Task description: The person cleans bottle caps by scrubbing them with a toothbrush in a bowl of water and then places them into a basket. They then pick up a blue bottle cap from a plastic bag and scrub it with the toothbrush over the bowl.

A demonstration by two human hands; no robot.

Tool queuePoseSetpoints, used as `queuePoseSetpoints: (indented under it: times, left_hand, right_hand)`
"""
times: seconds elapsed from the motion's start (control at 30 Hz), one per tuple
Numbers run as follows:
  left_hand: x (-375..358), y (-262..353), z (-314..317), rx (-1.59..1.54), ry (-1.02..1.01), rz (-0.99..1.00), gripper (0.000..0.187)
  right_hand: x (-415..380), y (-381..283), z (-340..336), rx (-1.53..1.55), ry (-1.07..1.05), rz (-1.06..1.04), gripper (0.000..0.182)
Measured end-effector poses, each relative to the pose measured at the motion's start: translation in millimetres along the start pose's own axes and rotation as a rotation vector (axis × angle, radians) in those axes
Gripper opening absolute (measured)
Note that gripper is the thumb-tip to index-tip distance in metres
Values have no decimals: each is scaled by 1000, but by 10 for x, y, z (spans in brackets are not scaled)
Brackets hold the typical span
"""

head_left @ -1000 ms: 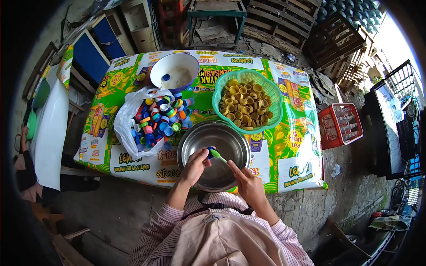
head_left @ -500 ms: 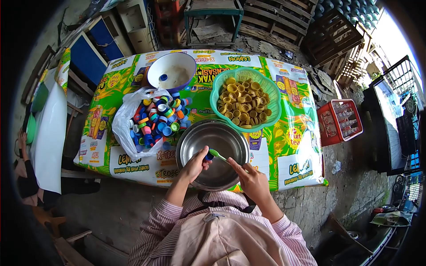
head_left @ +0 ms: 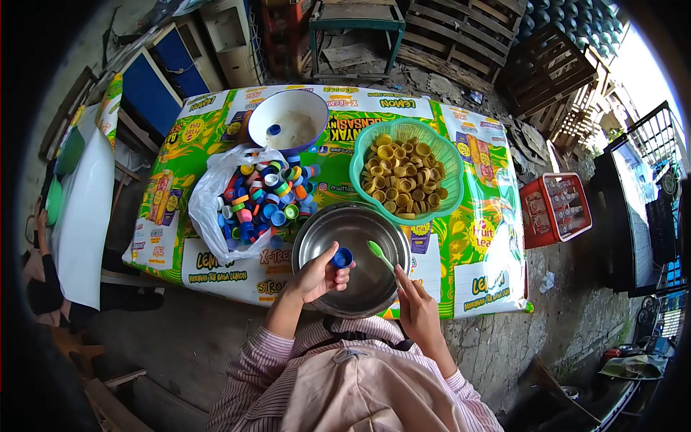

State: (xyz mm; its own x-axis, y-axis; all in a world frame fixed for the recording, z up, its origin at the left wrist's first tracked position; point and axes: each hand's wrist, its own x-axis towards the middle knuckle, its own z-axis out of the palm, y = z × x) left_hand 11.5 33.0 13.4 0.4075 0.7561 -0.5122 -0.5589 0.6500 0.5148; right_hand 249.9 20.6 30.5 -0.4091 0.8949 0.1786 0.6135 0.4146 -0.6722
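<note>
So there's a blue bottle cap [head_left: 342,257] pinched in the fingertips of the left hand [head_left: 314,275], held right over the near-left part of a steel bowl [head_left: 353,234], open side facing up-ish. The right hand [head_left: 418,311] grips a green toothbrush [head_left: 381,255] by the handle, fingers wrapped, with the head pointing up and left toward the cap but not touching it, a small gap between them. Both forearms come in from the bottom in pink striped sleeves, elbows tucked in. Just past the steel bowl to the right sits a green basket [head_left: 440,203] full of yellow caps [head_left: 404,174], and to the left a white plastic bag [head_left: 209,205] spilling a heap of mixed coloured caps [head_left: 265,201]. Behind that is a white bowl [head_left: 289,119] with one blue cap inside. Everything rests on a green printed sheet [head_left: 479,237] with lemon drink branding, laid over a low table. Around it: bare concrete ground, a red crate [head_left: 556,207] on the right, wooden pallets [head_left: 461,29] at the back.
</note>
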Motion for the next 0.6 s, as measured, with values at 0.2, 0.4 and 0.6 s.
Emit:
queuePoseSetpoints:
  times: [0.2,0.4,0.6]
  left_hand:
    - [-55,-118,217,1766,440,652,32]
    - [-43,79,399,1581,248,742,31]
    - [105,46,131,1405,84,582,29]
  right_hand:
    - [25,-36,-28,-39,34,41,47]
    - [24,-61,-21,-42,80,59,46]
    - [7,-96,5,-115,119,78,44]
